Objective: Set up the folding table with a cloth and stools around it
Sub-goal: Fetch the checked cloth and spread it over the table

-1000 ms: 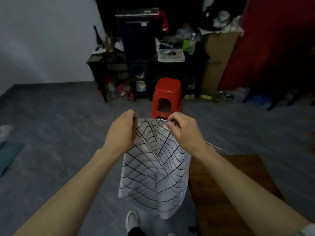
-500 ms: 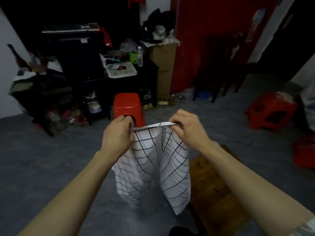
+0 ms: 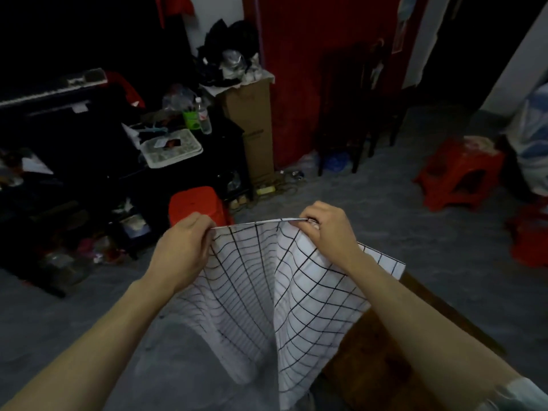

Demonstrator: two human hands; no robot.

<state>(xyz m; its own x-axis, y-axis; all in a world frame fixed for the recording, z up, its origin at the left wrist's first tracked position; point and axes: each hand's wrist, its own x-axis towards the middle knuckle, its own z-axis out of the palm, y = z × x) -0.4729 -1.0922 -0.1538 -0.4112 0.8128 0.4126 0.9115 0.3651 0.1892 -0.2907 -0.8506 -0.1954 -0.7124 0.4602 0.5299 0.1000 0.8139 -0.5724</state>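
Hands have drawn apart since the earlier frame, and the cloth (image 3: pixel 267 292) is spread wider; your view has swung right. Left hand (image 3: pixel 184 250) and right hand (image 3: pixel 329 235) each pinch the top hem, fingers (image 3: pixel 310 222) curled on it; cloth hangs below them, creased down the middle, hem running left to right. Surface (image 3: pixel 385 372) lies low and to your right, under the right forearm; right hand is nearer, so carry the cloth that way. Stool (image 3: pixel 192 203) just beyond left hand; second stool (image 3: pixel 459 173) well apart at right; nothing visible between cloth and surface.
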